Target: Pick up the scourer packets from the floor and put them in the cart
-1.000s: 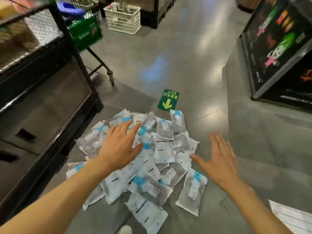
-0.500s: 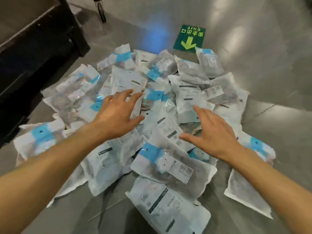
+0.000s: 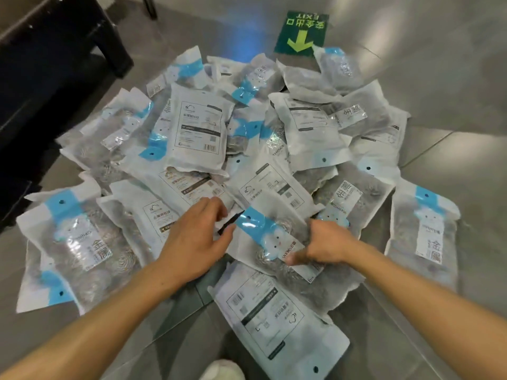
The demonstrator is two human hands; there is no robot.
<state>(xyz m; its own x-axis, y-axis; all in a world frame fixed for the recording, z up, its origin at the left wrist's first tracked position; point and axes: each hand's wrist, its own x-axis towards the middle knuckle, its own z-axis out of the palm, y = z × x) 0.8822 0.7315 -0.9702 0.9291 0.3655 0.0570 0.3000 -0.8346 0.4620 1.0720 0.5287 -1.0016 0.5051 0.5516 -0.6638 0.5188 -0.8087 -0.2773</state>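
Note:
A heap of several scourer packets (image 3: 199,133), white and clear with blue header strips, covers the grey floor. Near the front of the heap lies one packet with a blue header (image 3: 263,234). My left hand (image 3: 194,239) has curled fingers at this packet's left top edge, thumb against the blue strip. My right hand (image 3: 326,242) grips the same packet on its right side, thumb pressed on the label and fingers tucked under. The cart's black lower frame (image 3: 55,64) stands at the upper left; its basket is out of view.
A green exit sticker with an arrow (image 3: 301,31) is on the floor beyond the heap. A cart wheel post (image 3: 149,6) shows at the top. The toe of a white shoe (image 3: 219,370) is at the bottom edge. Bare grey floor lies to the right.
The view has dropped closer to the heap. Both hands moved from hovering open above the packets down to the front one, and their fingers have curled onto it.

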